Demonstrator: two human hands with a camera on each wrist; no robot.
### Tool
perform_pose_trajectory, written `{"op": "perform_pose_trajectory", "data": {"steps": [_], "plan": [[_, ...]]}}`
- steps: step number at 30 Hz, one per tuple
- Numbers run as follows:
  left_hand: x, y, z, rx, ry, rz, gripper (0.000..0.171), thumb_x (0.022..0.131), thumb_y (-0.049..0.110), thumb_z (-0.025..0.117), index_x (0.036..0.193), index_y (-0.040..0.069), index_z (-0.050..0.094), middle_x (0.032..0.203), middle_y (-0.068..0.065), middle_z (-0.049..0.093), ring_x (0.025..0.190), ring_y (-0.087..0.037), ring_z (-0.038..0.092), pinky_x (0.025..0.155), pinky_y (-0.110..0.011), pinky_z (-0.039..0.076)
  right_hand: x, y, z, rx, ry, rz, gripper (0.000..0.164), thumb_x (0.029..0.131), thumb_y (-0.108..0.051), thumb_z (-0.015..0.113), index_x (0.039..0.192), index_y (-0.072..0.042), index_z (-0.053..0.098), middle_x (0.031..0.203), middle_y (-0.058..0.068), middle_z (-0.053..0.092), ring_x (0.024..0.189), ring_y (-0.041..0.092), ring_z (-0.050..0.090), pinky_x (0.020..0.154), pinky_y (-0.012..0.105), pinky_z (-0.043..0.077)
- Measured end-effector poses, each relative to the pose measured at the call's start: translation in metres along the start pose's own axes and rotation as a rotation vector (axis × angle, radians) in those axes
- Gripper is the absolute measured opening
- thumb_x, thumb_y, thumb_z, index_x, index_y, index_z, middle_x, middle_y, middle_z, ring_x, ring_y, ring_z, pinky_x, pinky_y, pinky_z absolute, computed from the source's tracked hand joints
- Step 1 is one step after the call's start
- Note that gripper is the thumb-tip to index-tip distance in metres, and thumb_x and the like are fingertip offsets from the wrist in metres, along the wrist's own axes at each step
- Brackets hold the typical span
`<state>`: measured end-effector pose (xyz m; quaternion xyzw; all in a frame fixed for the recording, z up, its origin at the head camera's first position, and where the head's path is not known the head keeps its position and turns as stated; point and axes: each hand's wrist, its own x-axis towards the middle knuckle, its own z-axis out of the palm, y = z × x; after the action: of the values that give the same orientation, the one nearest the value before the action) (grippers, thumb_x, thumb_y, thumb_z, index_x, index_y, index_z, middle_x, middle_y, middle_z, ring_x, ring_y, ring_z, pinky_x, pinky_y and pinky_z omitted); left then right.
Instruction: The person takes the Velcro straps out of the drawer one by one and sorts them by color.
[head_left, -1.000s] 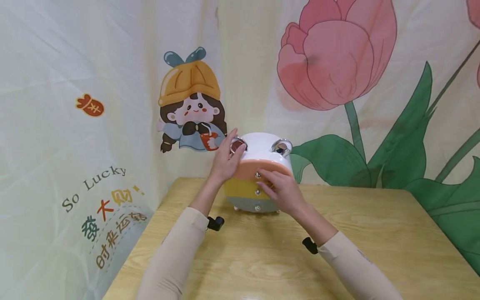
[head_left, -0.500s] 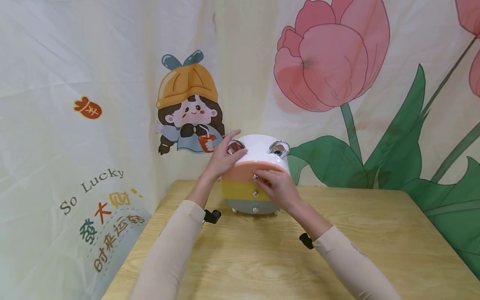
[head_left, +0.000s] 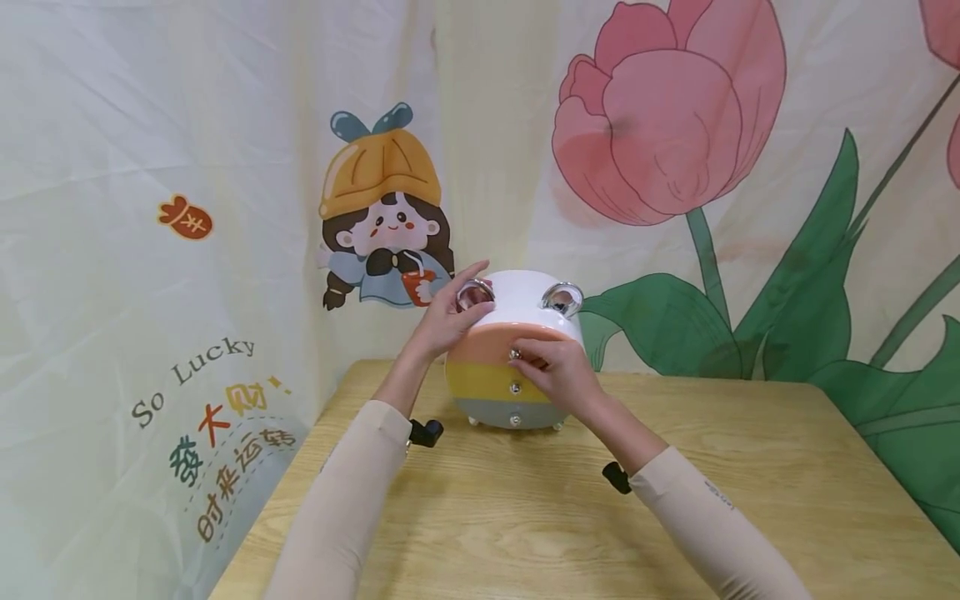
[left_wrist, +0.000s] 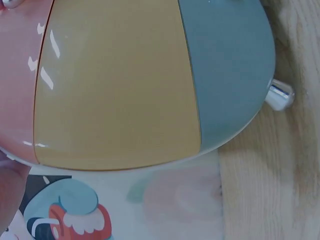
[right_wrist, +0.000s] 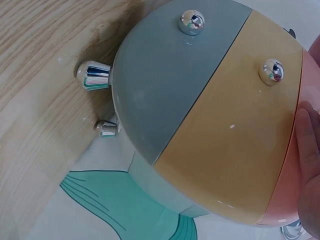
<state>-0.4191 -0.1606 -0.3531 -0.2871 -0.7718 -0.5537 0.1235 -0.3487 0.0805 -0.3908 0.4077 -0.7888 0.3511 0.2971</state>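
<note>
A small rounded chest of drawers [head_left: 483,382] stands on the table, its front banded pink, yellow and grey-blue. Each band carries a silver knob, such as the middle knob [right_wrist: 271,72]. My right hand [head_left: 562,375] pinches the top knob [head_left: 514,354] between thumb and index finger. My left hand [head_left: 444,321] rests against the upper left of the chest, fingers spread around the left silver ring [head_left: 474,292] and thumb on the white top. In the left wrist view only a bit of that hand [left_wrist: 11,192] shows. The drawer fronts sit flush.
A second silver ring [head_left: 562,298] rises from the top right of the chest. Short silver feet [right_wrist: 95,75] hold it off the wooden table [head_left: 510,517]. Behind it hangs a printed curtain [head_left: 495,167]. Black wrist mounts [head_left: 426,432] sit below both hands.
My left fingers have tilted rightward over the ring, and its thumb has come down slightly. The right thumb has drawn up toward the index finger at the top knob. The chest stays in place.
</note>
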Motion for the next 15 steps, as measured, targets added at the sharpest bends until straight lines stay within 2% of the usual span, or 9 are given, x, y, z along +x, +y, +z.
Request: {"op": "perform_pose_trajectory", "data": {"steps": [6, 10, 15], "plan": [[-0.0009, 0.0006, -0.0053, 0.006, -0.038, -0.021, 0.053, 0.099, 0.022, 0.072, 0.149, 0.027, 0.054, 0.108, -0.008, 0.064, 0.096, -0.024, 0.056, 0.08, -0.032, 0.045, 0.0014, 0.0006, 0.0002, 0.047, -0.029, 0.027, 0.025, 0.087, -0.008, 0.084, 0.111, -0.005, 0.08, 0.1, 0.011, 0.079, 0.08, 0.019, 0.077, 0.07, 0.025, 0.061], [-0.0013, 0.0046, -0.0062, 0.047, -0.05, -0.029, 0.05, 0.099, 0.023, 0.072, 0.147, 0.026, 0.055, 0.107, -0.008, 0.065, 0.095, -0.025, 0.056, 0.077, -0.033, 0.044, 0.0018, -0.0009, -0.0008, 0.031, -0.04, 0.029, 0.021, 0.089, -0.009, 0.082, 0.11, -0.008, 0.08, 0.099, 0.008, 0.079, 0.08, 0.016, 0.076, 0.071, 0.025, 0.061], [-0.0014, 0.0081, -0.0042, 0.074, -0.067, -0.043, 0.05, 0.101, 0.016, 0.069, 0.147, 0.021, 0.054, 0.107, -0.015, 0.064, 0.095, -0.029, 0.055, 0.075, -0.032, 0.043, -0.0015, -0.0077, -0.0055, 0.03, -0.056, -0.009, 0.017, 0.087, -0.008, 0.083, 0.104, -0.008, 0.079, 0.087, 0.001, 0.078, 0.074, 0.01, 0.073, 0.069, 0.025, 0.06]]}}
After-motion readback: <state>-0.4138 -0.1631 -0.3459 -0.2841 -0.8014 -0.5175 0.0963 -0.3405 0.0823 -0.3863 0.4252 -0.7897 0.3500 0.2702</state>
